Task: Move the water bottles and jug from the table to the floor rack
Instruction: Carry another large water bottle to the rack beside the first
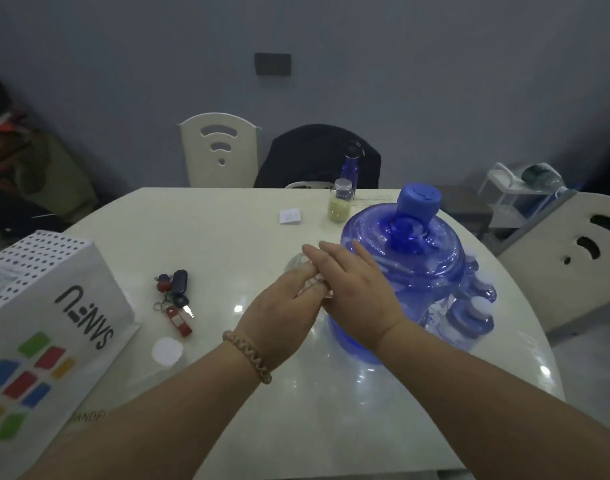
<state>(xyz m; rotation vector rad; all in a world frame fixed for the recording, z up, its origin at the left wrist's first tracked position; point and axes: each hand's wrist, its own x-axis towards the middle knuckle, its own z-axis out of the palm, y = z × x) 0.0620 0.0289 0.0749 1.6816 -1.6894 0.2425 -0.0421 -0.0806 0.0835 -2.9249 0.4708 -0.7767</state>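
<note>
Just left of the capped blue jug point(407, 271) on the surface point(210, 237), the right hand point(355, 292) lies with its grip spread flat over the left hand point(279, 306), whose grip on a blurred clear bottle point(296, 266) I cannot tell. A loose hold could drop it against the jug. Behind the jug, a jar point(340, 206) holds something pale yellow.

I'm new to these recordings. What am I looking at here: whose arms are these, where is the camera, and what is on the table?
There is no machine. A person wears one camera on the head, and it looks down at their own bare hands. The left hand, with a bead bracelet, and the right hand meet over a clear thing, perhaps a bottle. The grip is too blurred to judge. On the table are a big blue jug, small bottles beside it, a jar, keys and a white box.
</note>
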